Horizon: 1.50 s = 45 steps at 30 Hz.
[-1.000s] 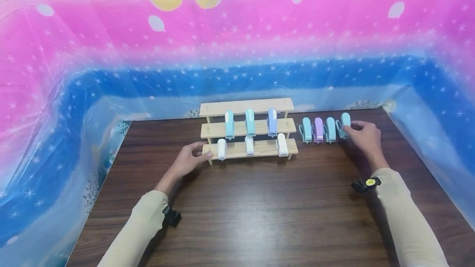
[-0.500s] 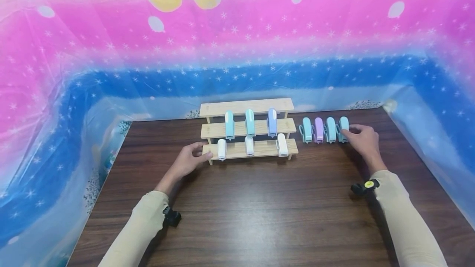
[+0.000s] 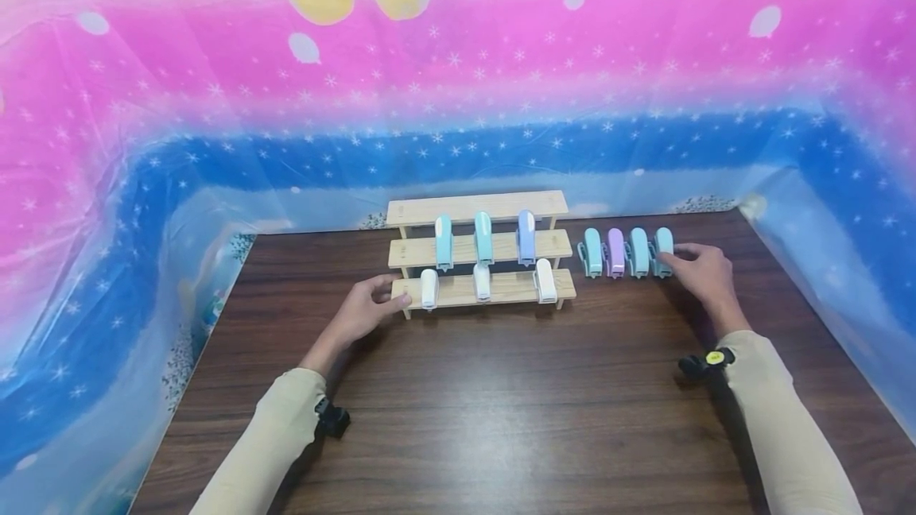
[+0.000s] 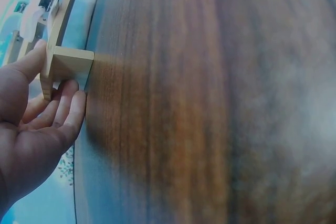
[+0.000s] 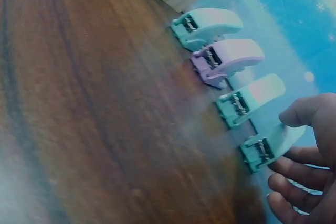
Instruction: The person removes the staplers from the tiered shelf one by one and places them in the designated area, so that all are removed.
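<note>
While my left hand pinches the wooden rack, my right hand pinches the rightmost teal stapler; its yellow wrist label is illegible.

The person wears long, pale cream sleeves. The left sleeve looks plain and soft, with little wrinkles near its end. The right sleeve is the same colour. By the left cuff sits a small black boxy camera. The right wrist has a black camera too, with a round yellow spot. Any marks on the spot are too tiny to read.
</note>
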{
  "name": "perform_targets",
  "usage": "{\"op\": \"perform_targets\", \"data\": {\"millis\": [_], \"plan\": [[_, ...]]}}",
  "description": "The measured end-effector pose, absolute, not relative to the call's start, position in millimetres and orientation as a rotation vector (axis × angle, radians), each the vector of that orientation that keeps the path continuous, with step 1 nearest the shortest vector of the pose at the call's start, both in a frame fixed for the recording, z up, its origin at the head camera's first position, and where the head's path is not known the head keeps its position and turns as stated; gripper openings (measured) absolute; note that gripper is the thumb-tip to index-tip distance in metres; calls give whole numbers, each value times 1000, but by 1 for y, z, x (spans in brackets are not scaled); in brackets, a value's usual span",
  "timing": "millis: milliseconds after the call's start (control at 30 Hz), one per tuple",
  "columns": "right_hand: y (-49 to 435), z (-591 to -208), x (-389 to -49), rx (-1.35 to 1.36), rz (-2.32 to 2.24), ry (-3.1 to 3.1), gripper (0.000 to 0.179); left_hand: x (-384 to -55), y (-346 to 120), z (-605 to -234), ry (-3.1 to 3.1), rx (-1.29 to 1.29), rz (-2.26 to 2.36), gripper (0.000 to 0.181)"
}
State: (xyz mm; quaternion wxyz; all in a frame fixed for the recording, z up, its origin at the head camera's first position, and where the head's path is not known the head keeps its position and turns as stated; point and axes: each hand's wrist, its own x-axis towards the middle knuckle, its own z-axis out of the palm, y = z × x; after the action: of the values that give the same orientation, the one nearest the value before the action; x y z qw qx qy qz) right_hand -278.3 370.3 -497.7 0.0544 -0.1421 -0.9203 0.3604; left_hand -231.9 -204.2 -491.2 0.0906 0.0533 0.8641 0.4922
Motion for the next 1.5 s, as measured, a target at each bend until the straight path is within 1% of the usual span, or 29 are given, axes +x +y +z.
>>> {"op": "perform_targets", "data": {"millis": [233,433,633,833,933,1300,1500], "plan": [[378,-481,-273,-408,1117,-2745,73,-231,-203,-491,2568,141,1454,71],[371,-462,-270,-355,1108,-2700,70,-231,-204,-492,2570,145,1453,70],[356,-445,-267,-284,1091,-2666,65,-232,-205,-492,2576,140,1442,71],[339,-429,-262,-205,1132,-2649,71,-231,-205,-491,2575,155,1447,70],[330,-423,-260,-153,1164,-2639,70,-231,-205,-491,2576,154,1450,70],[291,-409,-253,56,1133,-2581,60,-231,-204,-490,2578,153,1450,70],[267,-407,-251,107,1179,-2576,61,-231,-204,-490,2577,154,1454,69]]}}
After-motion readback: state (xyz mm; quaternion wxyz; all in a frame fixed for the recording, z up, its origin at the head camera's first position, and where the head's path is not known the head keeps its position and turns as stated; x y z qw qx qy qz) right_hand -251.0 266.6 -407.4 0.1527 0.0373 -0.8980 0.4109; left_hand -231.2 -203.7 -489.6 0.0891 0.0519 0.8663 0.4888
